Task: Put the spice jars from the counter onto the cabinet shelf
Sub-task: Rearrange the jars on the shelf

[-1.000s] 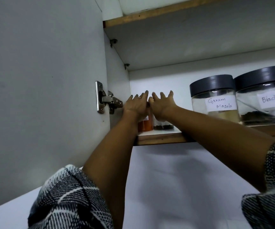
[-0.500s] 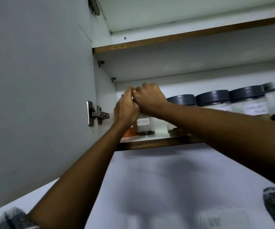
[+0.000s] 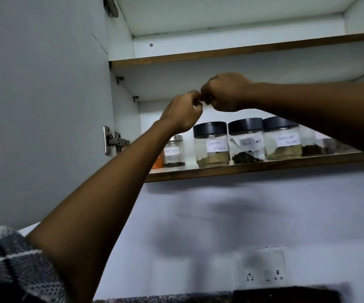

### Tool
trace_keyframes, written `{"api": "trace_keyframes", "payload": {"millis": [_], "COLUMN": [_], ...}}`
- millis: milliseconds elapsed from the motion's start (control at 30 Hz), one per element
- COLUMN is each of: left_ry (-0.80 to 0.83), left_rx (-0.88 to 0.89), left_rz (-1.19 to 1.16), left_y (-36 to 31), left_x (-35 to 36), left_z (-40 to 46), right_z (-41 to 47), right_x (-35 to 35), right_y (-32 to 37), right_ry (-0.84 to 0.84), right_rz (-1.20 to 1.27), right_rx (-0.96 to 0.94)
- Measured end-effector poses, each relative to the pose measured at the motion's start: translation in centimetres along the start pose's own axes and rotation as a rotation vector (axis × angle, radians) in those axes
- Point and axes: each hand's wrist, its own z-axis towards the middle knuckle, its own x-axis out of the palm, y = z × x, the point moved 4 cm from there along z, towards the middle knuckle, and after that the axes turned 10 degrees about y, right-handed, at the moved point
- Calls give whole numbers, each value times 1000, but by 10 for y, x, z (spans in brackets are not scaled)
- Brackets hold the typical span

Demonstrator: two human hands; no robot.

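Both hands are now off the jars and raised in front of the shelf. A second ago they lay flat, fingers straight, on the two small jars at the shelf's left end; now the left hand (image 3: 182, 112) and the right hand (image 3: 224, 92) are curled, knuckles almost touching, and hold nothing that I can see.

The spice jars stand in a row on the cabinet shelf (image 3: 253, 168). At 9 o'clock of the row is an orange jar (image 3: 158, 162), mostly hidden by the left forearm, then a small black pepper jar (image 3: 174, 150), the Garam Masala jar (image 3: 212, 145), a second black pepper jar (image 3: 247, 142) and the coriander powder jar (image 3: 282, 139). Further toward 3 o'clock the right arm hides the shelf.

I judge that this placing is finished. The desk below is not visible enough to tell if jars remain.
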Motion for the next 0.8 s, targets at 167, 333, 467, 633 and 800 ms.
{"api": "trace_keyframes", "payload": {"millis": [167, 333, 467, 633, 800], "left_ry": [228, 318, 319, 313, 310], "left_rx": [-17, -49, -53, -48, -53], "left_rz": [136, 167, 175, 158, 134], "left_y": [-21, -24, -25, -25, -19], "left_x": [24, 40, 41, 41, 43], "left_z": [5, 4, 5, 6, 8], "right_z": [-33, -56, -65, -63, -59], "right_x": [10, 28, 37, 42, 48], "right_y": [-31, -40, -44, -46, -45], "right_ry": [216, 373, 381, 327, 289], "right_rz": [191, 260, 282, 283, 283], "right_rx": [123, 199, 191, 168, 153]}}
